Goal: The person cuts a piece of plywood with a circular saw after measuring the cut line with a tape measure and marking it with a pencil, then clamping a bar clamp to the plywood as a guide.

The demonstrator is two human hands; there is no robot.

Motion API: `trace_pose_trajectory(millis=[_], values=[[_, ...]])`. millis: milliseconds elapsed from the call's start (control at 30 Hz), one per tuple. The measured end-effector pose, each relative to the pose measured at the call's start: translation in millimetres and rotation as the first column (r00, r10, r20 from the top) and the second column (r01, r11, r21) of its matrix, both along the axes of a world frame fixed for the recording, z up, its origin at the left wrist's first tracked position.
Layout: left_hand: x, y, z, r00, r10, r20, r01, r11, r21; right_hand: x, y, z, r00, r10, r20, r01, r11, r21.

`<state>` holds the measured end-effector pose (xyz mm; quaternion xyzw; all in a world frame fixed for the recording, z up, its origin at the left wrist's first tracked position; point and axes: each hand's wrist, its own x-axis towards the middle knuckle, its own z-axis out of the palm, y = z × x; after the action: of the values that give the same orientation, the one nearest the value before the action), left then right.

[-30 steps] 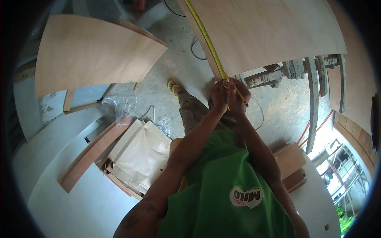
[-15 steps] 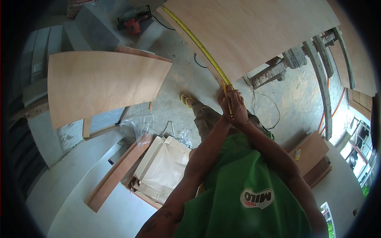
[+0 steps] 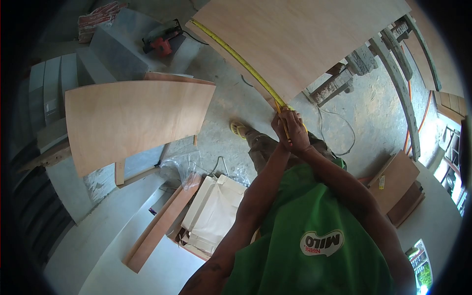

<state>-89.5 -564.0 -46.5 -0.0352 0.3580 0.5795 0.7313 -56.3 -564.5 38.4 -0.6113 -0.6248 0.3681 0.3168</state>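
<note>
A yellow tape measure (image 3: pixel 241 60) stretches along the edge of a large plywood sheet (image 3: pixel 305 39), from its far left corner to the near corner by my hands. My right hand (image 3: pixel 297 129) is closed over the near end of the tape, with a bit of yellow showing beyond its outer side. Pressed close beside it, my left hand (image 3: pixel 279 127) is closed around a pencil (image 3: pixel 283 121), which slants between the two hands with its upper end by the tape. The fingers partly hide one another, and no tape case is visible.
At left a smaller plywood panel (image 3: pixel 140 120) rests on a wooden frame. A red power tool (image 3: pixel 161 45) lies on a grey block behind it. Rough timbers (image 3: pixel 396 86) support the big sheet. A cable (image 3: pixel 351 132) lies on the floor; an open carton (image 3: pixel 214 211) stands below left.
The view has shifted slightly, so the room's left side sits lower and further right. My hands keep the same hold at the sheet's near corner.
</note>
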Motion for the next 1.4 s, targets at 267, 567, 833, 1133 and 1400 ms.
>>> trace_pose_trajectory(millis=[267,567,833,1133,1400], values=[[-5.8,2.8,0.7,0.999,-0.011,0.038,0.009,0.999,0.047,0.5,-0.9,-3.3,1.0,0.003,0.006,-0.003,1.0,-0.006],[-4.2,-6.1,5.5,0.997,-0.015,0.078,0.007,0.995,0.103,0.1,1.1,-1.4,1.0,0.005,0.02,-0.006,0.999,0.05],[-5.4,-3.8,6.9,0.993,-0.023,0.112,0.006,0.989,0.149,1.9,0.9,-1.9,1.0,0.015,-0.023,-0.015,1.0,0.011],[-6.2,-4.0,8.2,0.987,-0.034,0.155,0.001,0.979,0.202,2.9,1.4,0.2,0.999,0.038,-0.037,-0.038,0.999,0.006],[-10.5,0.5,10.3,0.981,-0.043,0.191,-0.006,0.968,0.251,2.9,2.5,0.2,0.996,0.026,-0.083,-0.025,1.0,0.012]])
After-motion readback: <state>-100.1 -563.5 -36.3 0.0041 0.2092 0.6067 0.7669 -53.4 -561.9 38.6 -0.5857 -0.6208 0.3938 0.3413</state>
